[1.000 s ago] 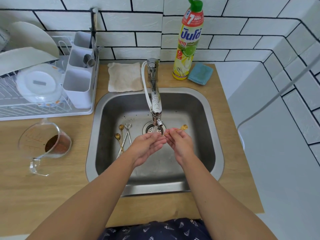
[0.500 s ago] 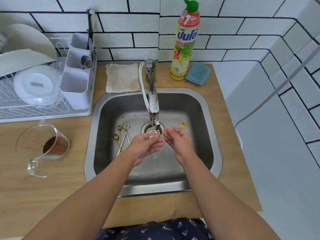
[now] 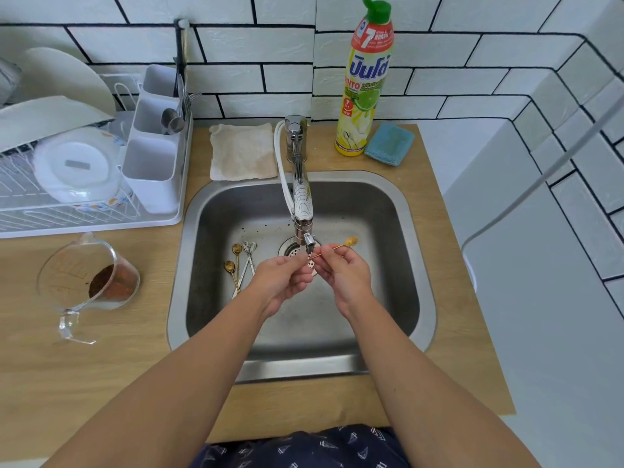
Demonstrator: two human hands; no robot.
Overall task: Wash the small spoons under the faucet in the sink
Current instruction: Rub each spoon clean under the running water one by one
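Under the faucet [image 3: 301, 204] spout, my right hand [image 3: 344, 276] pinches a small gold spoon [image 3: 344, 244] by its thin handle, with the bowl pointing right and up. My left hand [image 3: 282, 278] has its fingers curled at the handle's other end, just below the spout. Several more small spoons [image 3: 241, 263], gold and silver, lie on the floor of the steel sink [image 3: 410, 265], left of the drain.
A dish rack [image 3: 67, 197] with plates and a white cutlery caddy [image 3: 153, 157] stands to the left. A glass measuring cup [image 3: 87, 285] with brown grounds sits on the wooden counter. Behind the sink are a folded cloth [image 3: 243, 152], a dish-soap bottle [image 3: 366, 82] and a blue sponge [image 3: 388, 143].
Both hands stay under the spout with the gold spoon. The left fingers have shifted slightly along the handle end.
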